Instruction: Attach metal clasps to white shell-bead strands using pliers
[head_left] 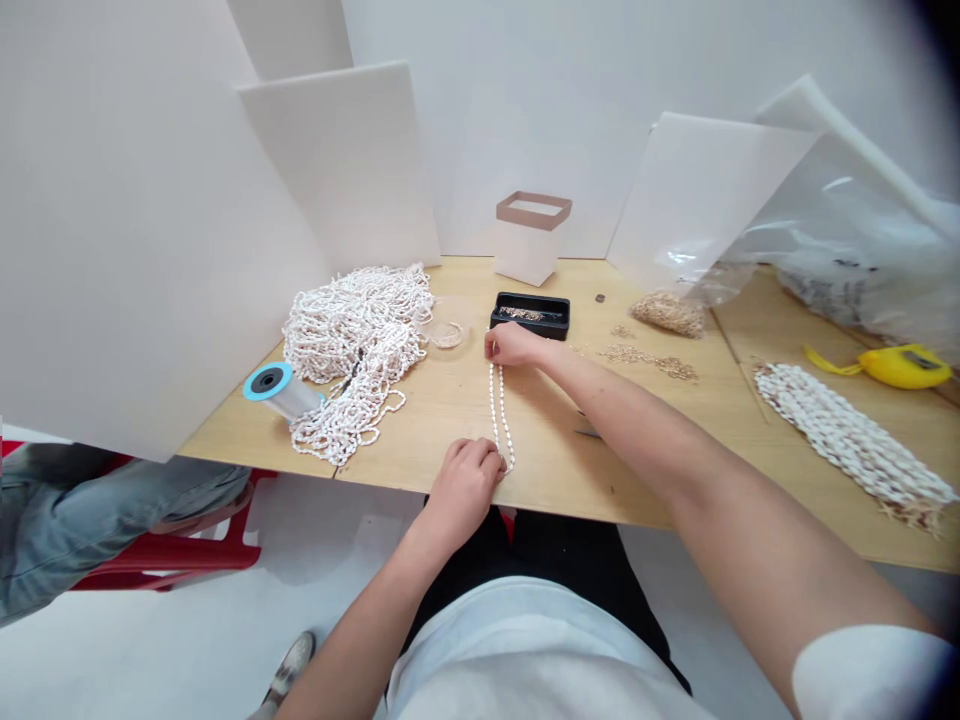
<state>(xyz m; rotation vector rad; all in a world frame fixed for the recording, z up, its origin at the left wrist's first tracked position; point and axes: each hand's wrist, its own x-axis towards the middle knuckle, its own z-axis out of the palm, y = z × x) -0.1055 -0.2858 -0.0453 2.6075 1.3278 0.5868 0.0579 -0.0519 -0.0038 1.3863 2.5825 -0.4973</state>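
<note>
A strand of white beads (505, 415) runs doubled along the wooden table (420, 440), from its front edge toward the back. At the near end, my left hand (469, 480) is closed with its fingertips on the beads. My right hand (516, 345) pinches the far end, just in front of a black tray (559, 322) that holds small metallic pieces. A big heap of white bead strands (352, 330) lies to the left. Under my right forearm, a dark pointed tool (589, 431) is partly hidden.
A blue-rimmed spool (281, 390) leans beside the heap, near a clear round dish (448, 335). Behind the tray stands a white box (529, 250). Rightward are gold-coloured bits (649, 360), a bundle of bead strands (847, 430) and a yellow tape measure (904, 366). A person's leg (112, 510) is at left.
</note>
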